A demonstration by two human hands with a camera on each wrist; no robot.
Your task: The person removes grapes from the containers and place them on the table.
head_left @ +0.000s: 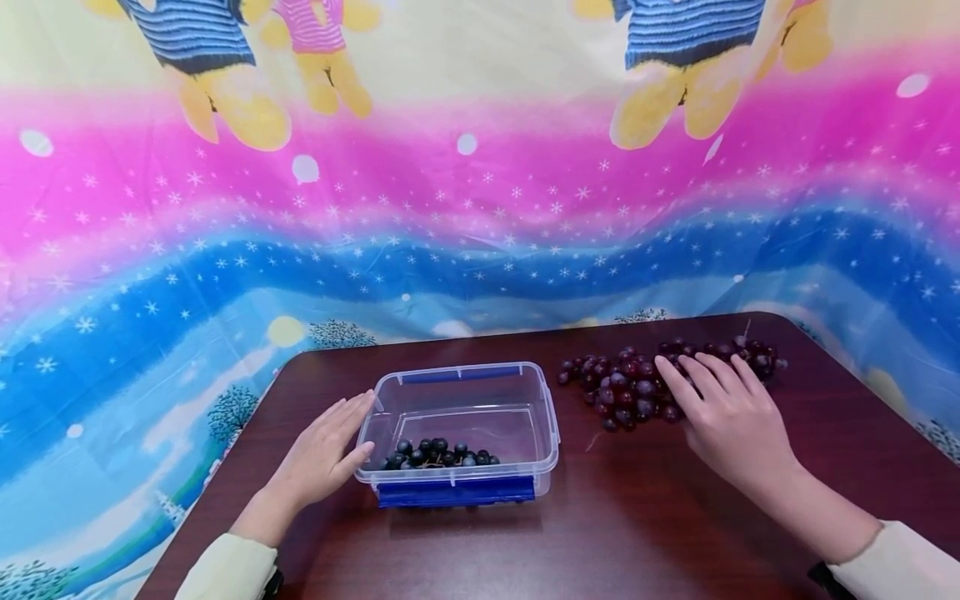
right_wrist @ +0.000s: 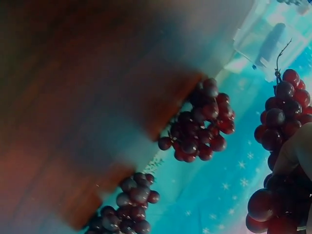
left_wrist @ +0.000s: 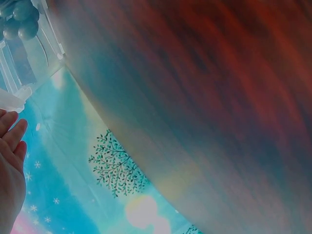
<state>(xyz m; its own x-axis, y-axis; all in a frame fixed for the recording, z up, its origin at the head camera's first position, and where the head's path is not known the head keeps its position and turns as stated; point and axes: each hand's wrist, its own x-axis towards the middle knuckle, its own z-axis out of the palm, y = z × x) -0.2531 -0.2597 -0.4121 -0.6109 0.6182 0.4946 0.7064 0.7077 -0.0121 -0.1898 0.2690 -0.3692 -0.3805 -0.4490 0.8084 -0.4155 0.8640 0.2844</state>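
A: Lead item, and its position?

B: Red grapes (head_left: 630,392), heaped clusters, right of centre in the head view, towards the far edge of the table (head_left: 622,517)

A: Hands?

B: Right hand (head_left: 738,425), laid over the red grapes and masking some of them; whether it grips, cannot tell. Left hand (head_left: 318,454), unclosed, fingers extended, touching the left side of the box (head_left: 551,433)

A: Describe the box

B: Clear, rectangular, uncovered on top, centre of the frame; blue clips along near and far sides, the near clip (head_left: 457,492) crossing in front of the lower wall. Contents: dark grapes (head_left: 438,454), gathered low in the near part

A: Surface?

B: Dark red-brown, glossy, far corners rounded; blurred in both wrist views

A: Room?

B: One printed cloth (head_left: 465,200), hung behind the table and down its left and right sides; bands of cream, pink and blue, white snowflakes, leafy trees (head_left: 231,412) at lower left, yellow figures (head_left: 690,50) in striped tops along the upper edge

A: Remaining?

B: Pale sleeves (head_left: 228,571), lower left and lower right corners
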